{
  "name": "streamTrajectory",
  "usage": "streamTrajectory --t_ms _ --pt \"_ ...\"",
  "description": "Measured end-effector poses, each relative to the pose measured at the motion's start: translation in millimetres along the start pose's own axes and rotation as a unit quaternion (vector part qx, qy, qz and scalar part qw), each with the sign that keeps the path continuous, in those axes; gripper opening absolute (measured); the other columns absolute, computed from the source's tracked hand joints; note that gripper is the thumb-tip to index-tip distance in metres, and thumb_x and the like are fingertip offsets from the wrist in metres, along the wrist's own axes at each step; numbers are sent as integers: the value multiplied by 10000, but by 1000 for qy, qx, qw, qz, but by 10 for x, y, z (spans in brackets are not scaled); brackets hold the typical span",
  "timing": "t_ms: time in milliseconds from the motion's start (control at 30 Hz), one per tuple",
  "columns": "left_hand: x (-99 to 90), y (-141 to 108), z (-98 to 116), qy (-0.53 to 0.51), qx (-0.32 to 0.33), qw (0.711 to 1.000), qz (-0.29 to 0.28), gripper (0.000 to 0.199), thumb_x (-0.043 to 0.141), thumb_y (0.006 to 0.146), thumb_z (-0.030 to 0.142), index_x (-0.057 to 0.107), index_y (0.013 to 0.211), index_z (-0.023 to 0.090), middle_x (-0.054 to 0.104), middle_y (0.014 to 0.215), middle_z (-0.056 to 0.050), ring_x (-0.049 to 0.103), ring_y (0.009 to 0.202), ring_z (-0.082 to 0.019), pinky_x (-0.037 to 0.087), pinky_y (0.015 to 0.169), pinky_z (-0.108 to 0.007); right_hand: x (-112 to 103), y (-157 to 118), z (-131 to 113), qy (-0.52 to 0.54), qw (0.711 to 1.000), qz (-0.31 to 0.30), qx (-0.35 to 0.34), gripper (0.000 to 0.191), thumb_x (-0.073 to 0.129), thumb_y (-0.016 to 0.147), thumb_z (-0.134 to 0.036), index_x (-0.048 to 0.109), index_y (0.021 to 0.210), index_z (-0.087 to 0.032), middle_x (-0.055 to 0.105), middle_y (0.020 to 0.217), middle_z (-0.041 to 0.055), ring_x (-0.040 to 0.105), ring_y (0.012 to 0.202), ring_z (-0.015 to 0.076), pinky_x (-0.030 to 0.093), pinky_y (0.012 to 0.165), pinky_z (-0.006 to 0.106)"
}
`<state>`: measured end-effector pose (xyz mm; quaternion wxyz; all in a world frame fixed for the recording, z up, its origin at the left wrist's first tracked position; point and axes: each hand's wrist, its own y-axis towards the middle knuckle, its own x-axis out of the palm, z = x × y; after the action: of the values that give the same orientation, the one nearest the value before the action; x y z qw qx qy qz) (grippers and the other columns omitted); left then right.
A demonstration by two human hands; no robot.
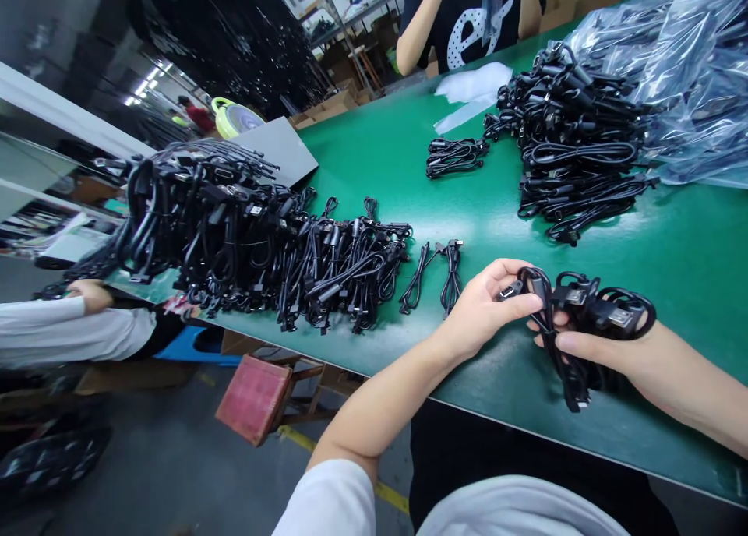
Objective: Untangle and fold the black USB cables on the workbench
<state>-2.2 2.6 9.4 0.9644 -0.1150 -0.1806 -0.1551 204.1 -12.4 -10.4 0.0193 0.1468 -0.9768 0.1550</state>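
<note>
Above the near edge of the green table, my left hand (488,306) pinches a coiled black cable (548,318) between thumb and fingers. One plug of that cable sticks out by the thumb. My right hand (613,353) is closed around several bundled black USB cables (622,314), their metal plugs facing up. The two hands are close together, and the left one's cable lies against the right one's bundles. Some of the right fingers are hidden behind the cables. Two loose cable bundles, one of them a folded cable (451,277), lie on the table left of my left hand.
A large heap of black cables (251,232) covers the table's left part. Another cable pile (578,146) and clear plastic bags (689,68) are at the far right. A small cable stack (456,156) lies mid-table. Across stands a person (467,22); a red stool (254,400) is below.
</note>
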Motion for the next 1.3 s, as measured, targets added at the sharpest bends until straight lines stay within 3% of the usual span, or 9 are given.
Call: streamTrajectory --t_ms 100,200,367,533,667,767,900,1067,1300 --pt "22 -19 5 11 -33 999 -32 587 906 687 320 593 1172 215 679 996 -20 645 795 -131 530 810 -311 30 -6 -68 46 999 -15 16 288 939 595 -347 780 825 -277 788 873 10 729 824 256 600 769 366" --pt "33 -7 -22 1 -36 999 -37 673 909 682 304 547 1245 231 660 1045 -27 652 835 -143 533 822 -325 68 10 -145 101 995 19 2 305 960 553 -335 771 785 -273 756 824 -9 702 766 207 599 736 321" --pt "28 36 -81 -17 -29 999 -39 632 911 681 263 541 1189 196 640 1043 -30 623 894 -127 509 869 -313 63 50 -164 107 992 61 -27 327 972 545 -371 769 788 -289 756 878 8 711 825 234 619 737 358" --pt "41 17 -75 1 -75 997 -33 608 935 647 298 540 1093 177 632 982 -15 592 826 -98 484 863 -311 63 33 -179 129 988 87 -17 376 985 515 -349 759 801 -255 743 873 -1 697 851 222 603 798 351" --pt "84 -39 -80 43 -136 985 -94 574 947 623 328 532 990 178 636 929 -9 606 799 -103 480 824 -311 61 45 -247 170 977 127 -39 350 970 562 -313 717 791 -237 708 844 -31 694 827 192 590 832 347" --pt "134 -80 -81 87 -140 980 -112 545 951 611 317 542 942 176 637 874 4 600 783 -100 468 802 -294 60 63 -302 189 969 139 -71 302 938 627 -268 688 793 -231 702 845 -43 711 849 180 590 853 345" --pt "163 -102 -82 96 -132 983 -86 490 924 657 353 558 927 171 635 849 12 600 764 -91 465 794 -280 77 46 -353 170 965 166 -111 286 916 645 -233 669 788 -229 682 840 -54 701 865 163 583 860 327" --pt "119 -88 -136 92 -135 982 -97 381 859 756 362 594 940 160 677 849 -15 661 807 -115 480 822 -277 76 0 -375 131 960 189 -158 263 892 689 -214 669 825 -242 671 862 -59 679 886 165 563 921 371" --pt "79 -71 -179 71 -121 985 -102 289 819 799 272 603 954 161 707 816 -16 702 804 -125 506 827 -270 47 -38 -318 66 965 198 -161 231 881 708 -256 697 845 -239 721 908 -32 685 924 195 555 953 413"
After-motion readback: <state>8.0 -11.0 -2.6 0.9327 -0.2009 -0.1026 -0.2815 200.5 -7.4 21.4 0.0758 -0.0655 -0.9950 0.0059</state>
